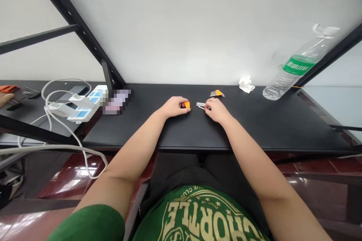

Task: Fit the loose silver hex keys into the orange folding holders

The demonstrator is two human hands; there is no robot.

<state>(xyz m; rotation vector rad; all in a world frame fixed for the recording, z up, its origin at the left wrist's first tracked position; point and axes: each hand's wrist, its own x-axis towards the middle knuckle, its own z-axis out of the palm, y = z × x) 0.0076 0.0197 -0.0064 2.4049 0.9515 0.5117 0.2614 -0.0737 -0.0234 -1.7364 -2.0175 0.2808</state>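
Above the middle of the black table (135, 131), my left hand (174, 107) is closed on a small orange plastic holder (187, 105) between thumb and fingers. A short gap to the right, my right hand (215, 109) pinches a bundle of thin silvery hex keys (200, 105), their long ends pointing left toward the holder. The fingers hide their other ends. Just behind my right hand lies a hex key set (217, 93), several keys with an orange holder on them.
A crumpled white tissue (246, 84) and a tall clear bottle (296, 66) with a green label stand along the wall at right. At left are a blurred-out flat object (117, 102), a white power strip (90, 101) and loose white cables (48, 111). Another person's hand (5, 99) shows far left.
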